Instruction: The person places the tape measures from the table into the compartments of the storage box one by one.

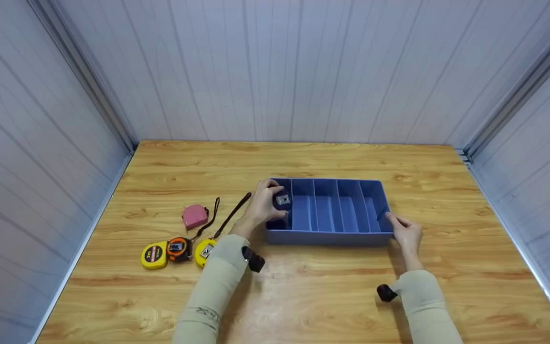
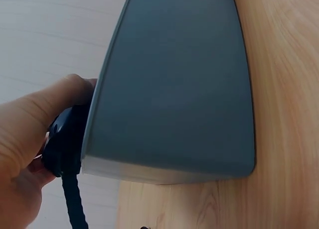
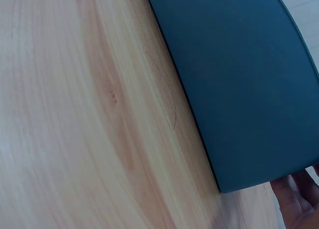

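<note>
A blue divided box (image 1: 330, 238) stands on the table, with a row of several compartments across it. My left hand (image 1: 261, 206) grips a black tape measure (image 1: 282, 199) between thumb and fingers at the leftmost compartment. From that tape measure hangs a black wrist strap (image 2: 75, 204), seen outside the box's wall in the left wrist view. At the box's right end, my right hand (image 1: 406, 233) pinches the rim, its thumb on top. In the right wrist view, fingers (image 3: 289, 201) lie against the end wall.
Left of the box lie a pink tape measure (image 1: 195, 216), a yellow tape measure (image 1: 154, 255), an orange-and-black tape measure (image 1: 178, 248) and another yellow one (image 1: 203, 252), partly behind my left sleeve. Black straps stretch toward the box. Pale panels (image 1: 275, 71) enclose the wooden table (image 1: 313, 296).
</note>
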The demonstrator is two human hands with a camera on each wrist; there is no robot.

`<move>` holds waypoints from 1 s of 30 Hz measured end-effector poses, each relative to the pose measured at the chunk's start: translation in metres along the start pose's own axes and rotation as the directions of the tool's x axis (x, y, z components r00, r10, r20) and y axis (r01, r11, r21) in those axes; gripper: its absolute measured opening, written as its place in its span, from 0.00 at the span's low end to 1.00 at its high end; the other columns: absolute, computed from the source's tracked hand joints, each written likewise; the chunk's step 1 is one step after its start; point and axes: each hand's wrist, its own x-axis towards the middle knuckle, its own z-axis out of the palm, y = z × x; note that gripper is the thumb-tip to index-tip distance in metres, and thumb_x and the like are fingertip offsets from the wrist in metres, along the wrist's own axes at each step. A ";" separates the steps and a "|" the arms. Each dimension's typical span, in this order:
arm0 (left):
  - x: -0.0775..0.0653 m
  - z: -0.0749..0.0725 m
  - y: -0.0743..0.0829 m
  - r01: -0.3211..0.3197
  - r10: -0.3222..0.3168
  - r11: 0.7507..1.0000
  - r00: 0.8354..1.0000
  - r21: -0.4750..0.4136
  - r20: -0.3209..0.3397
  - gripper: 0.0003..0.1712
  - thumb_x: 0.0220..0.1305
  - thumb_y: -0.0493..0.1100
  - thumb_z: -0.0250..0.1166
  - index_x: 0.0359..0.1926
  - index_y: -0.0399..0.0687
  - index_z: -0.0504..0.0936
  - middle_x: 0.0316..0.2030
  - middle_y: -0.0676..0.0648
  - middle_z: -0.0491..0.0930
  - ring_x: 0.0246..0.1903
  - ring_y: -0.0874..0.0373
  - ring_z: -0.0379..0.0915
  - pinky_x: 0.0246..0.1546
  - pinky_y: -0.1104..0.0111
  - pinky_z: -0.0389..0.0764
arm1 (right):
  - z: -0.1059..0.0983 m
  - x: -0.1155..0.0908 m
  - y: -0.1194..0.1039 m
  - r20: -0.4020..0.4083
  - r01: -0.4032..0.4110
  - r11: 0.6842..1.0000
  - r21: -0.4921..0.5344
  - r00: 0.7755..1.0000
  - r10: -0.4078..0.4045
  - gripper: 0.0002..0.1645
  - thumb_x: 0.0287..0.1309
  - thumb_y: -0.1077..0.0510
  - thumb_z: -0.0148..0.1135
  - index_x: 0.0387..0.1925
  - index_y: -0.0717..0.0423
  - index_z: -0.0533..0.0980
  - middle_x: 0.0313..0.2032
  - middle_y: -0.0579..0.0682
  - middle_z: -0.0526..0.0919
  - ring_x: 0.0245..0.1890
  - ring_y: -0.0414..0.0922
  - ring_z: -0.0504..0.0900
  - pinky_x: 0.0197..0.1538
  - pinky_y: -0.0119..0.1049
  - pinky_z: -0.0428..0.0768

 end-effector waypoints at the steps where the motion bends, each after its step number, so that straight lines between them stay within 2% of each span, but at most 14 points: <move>1: 0.001 0.000 -0.001 -0.007 0.007 1.000 1.000 0.006 0.004 0.37 0.36 0.47 0.75 0.50 0.35 0.76 0.47 0.44 0.68 0.50 0.50 0.60 0.50 0.62 0.66 | 0.000 0.000 0.001 -0.003 0.001 1.000 0.001 1.000 -0.001 0.37 0.31 0.26 0.61 0.37 0.48 0.83 0.39 0.48 0.82 0.45 0.44 0.76 0.50 0.35 0.70; 11: 0.006 0.001 -0.005 -0.077 0.072 0.994 0.995 0.080 0.063 0.37 0.34 0.49 0.75 0.48 0.35 0.77 0.46 0.43 0.69 0.49 0.50 0.61 0.51 0.64 0.65 | -0.004 -0.007 -0.009 0.019 -0.016 1.000 -0.003 1.000 0.016 0.32 0.38 0.31 0.62 0.39 0.49 0.82 0.41 0.49 0.81 0.46 0.46 0.76 0.49 0.37 0.71; 17: 0.007 0.003 -0.008 -0.071 0.065 0.996 0.991 0.048 0.118 0.37 0.36 0.48 0.75 0.49 0.35 0.76 0.47 0.43 0.68 0.50 0.51 0.61 0.49 0.65 0.67 | -0.002 -0.007 -0.006 0.010 -0.015 1.000 -0.013 1.000 0.015 0.38 0.34 0.27 0.60 0.41 0.50 0.81 0.42 0.50 0.80 0.47 0.45 0.75 0.51 0.35 0.69; 25: 0.010 0.003 -0.010 -0.080 0.075 0.996 0.990 0.039 0.118 0.34 0.35 0.48 0.75 0.46 0.36 0.78 0.46 0.42 0.69 0.49 0.50 0.62 0.49 0.63 0.68 | -0.006 -0.010 -0.011 0.029 -0.031 0.999 0.008 0.999 0.031 0.35 0.35 0.29 0.62 0.39 0.48 0.82 0.41 0.49 0.81 0.48 0.46 0.74 0.53 0.36 0.68; 30: 0.011 0.004 -0.011 -0.090 0.082 0.995 0.985 0.046 0.152 0.32 0.35 0.51 0.75 0.43 0.38 0.79 0.46 0.43 0.69 0.48 0.51 0.63 0.49 0.63 0.68 | -0.004 -0.008 -0.007 0.003 -0.018 1.000 0.011 1.000 0.018 0.37 0.32 0.26 0.61 0.37 0.49 0.83 0.41 0.50 0.81 0.48 0.45 0.75 0.52 0.36 0.68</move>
